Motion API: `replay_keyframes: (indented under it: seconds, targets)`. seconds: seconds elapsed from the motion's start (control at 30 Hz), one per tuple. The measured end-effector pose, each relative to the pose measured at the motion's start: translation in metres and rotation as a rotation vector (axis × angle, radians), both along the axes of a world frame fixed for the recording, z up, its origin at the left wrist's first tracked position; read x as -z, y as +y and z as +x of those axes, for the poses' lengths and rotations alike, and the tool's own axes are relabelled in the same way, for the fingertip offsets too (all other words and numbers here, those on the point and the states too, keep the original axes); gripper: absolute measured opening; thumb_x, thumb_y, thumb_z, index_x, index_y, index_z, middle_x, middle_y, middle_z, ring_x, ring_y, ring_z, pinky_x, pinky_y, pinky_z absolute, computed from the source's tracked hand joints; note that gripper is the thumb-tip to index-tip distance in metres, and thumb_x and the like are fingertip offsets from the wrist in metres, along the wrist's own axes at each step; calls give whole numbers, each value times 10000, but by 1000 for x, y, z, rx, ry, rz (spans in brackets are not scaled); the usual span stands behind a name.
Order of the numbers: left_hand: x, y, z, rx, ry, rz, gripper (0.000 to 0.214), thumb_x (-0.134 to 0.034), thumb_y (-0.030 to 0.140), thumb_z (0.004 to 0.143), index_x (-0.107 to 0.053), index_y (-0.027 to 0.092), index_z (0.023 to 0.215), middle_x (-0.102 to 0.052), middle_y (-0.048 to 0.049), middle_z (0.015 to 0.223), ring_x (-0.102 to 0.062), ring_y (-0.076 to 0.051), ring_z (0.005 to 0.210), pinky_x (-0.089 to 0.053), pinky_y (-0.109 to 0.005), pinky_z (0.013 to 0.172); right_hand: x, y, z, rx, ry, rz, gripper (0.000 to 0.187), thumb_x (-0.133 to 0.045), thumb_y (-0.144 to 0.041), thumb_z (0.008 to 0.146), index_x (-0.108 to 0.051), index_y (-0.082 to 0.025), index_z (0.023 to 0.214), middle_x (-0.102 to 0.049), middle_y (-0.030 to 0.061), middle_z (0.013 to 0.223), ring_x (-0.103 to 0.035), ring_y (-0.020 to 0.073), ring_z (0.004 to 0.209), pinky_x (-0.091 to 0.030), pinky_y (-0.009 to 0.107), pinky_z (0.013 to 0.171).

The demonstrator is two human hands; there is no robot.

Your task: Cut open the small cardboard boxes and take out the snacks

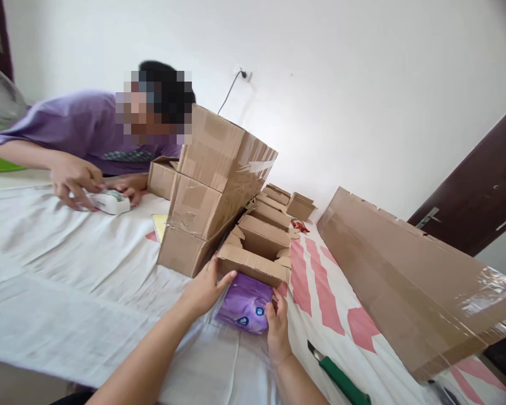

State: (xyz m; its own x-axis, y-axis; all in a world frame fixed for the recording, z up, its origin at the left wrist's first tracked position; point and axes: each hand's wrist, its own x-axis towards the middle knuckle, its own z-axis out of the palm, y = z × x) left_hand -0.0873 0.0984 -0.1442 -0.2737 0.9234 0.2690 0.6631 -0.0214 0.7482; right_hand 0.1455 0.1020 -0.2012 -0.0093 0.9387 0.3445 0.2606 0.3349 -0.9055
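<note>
My left hand (204, 289) rests against the near left corner of a small open cardboard box (259, 250), fingers stretched along its edge. My right hand (277, 326) grips the right side of a purple soft pack (244, 304) that lies on the cloth just in front of that box, partly under its front flap. The pack has small blue and white marks on it.
A stack of taped cartons (213, 185) stands left of the open box, with more small open boxes (274, 202) behind. A long taped carton (405, 275) lies at the right. A green-handled knife (341, 379) lies near my right arm. A person in purple (71, 126) handles a white object (107, 201).
</note>
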Motion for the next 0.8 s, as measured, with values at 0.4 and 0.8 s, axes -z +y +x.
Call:
replay_keyframes:
  seconds: [0.4,0.8]
  targets:
    - [-65,-52,23,134,411,-398,570,-600,531,784,-618,93,1148,-724,-212,1030,-674,-391,1021,-502,-453,844,4,-3,-9,-165,72,76,870,-611,-630,810,-294,-202,1498,-394,156,1506,-425,315,1364,-412,473,1079]
    - [-17,-32,32,309,381,-257,949,-747,265,649,-319,174,1492,-592,-216,1324,-640,-351,1133,-485,-400,933,11,2,-13,-42,-103,216,782,-674,-575,773,-438,-180,1406,-494,158,1408,-465,302,1313,-367,494,1107]
